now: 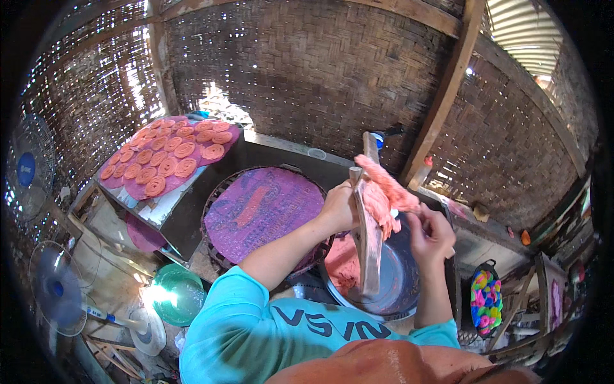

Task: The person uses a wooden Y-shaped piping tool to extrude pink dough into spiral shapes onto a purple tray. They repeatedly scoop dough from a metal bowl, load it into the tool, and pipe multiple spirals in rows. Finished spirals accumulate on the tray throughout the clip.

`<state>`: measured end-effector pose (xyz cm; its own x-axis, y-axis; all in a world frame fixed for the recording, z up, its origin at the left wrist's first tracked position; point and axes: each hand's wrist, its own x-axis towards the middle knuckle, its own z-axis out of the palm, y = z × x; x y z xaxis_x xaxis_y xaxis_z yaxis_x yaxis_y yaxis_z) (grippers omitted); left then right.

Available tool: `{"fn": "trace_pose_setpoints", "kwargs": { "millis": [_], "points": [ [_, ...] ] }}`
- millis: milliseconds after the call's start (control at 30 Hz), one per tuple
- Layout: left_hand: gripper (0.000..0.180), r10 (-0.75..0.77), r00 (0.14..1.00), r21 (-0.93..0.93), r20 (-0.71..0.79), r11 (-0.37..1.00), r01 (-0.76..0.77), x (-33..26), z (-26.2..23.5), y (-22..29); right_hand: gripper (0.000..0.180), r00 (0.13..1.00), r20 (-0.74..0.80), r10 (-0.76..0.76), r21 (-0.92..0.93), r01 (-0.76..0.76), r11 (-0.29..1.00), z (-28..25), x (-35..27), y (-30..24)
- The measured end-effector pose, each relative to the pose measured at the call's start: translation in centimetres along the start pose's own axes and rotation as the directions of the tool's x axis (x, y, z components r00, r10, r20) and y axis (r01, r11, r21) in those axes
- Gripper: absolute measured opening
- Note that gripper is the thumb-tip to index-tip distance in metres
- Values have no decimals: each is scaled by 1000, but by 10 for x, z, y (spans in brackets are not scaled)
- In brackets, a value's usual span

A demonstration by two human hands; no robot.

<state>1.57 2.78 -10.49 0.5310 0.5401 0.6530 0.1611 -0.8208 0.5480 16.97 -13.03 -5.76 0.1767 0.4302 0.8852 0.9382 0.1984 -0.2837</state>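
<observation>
My left hand (339, 208) is closed around a long wooden tool (369, 256) with a short peg, held upright over a basin. Soft pink dough (382, 192) is heaped on the tool's right side and sticks out past it. My right hand (432, 235) has its fingers curled in at the lower right end of this dough. Below, the blue-grey basin (406, 291) holds more pink dough (342, 262) on its left side. Left of the basin, a round tray (208, 227) carries a purple printed sheet (281, 217) with a pink smear across its middle.
Coiled pink dough rounds (167, 167) lie on purple sheets atop a box at the far left. Two fans (56, 289) and a green basin (179, 294) stand left. Colourful balls fill a dark basket (486, 299) at right. A woven wall (307, 77) and wooden post (448, 89) close the back.
</observation>
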Motion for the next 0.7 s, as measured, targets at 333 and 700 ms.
{"fn": "trace_pose_setpoints", "kwargs": {
  "millis": [333, 700],
  "points": [
    [44, -277, 943, -277, 187, 906, 321, 9, 6, -60, 18, 946, 267, 181, 366, -273, 890, -7, -29, 11],
    [46, -217, 976, -212, 36, 952, 219, -8, 10, -46, 18, 982, 129, -140, -4, 142, 990, 5, -21, 4]
  ]
}}
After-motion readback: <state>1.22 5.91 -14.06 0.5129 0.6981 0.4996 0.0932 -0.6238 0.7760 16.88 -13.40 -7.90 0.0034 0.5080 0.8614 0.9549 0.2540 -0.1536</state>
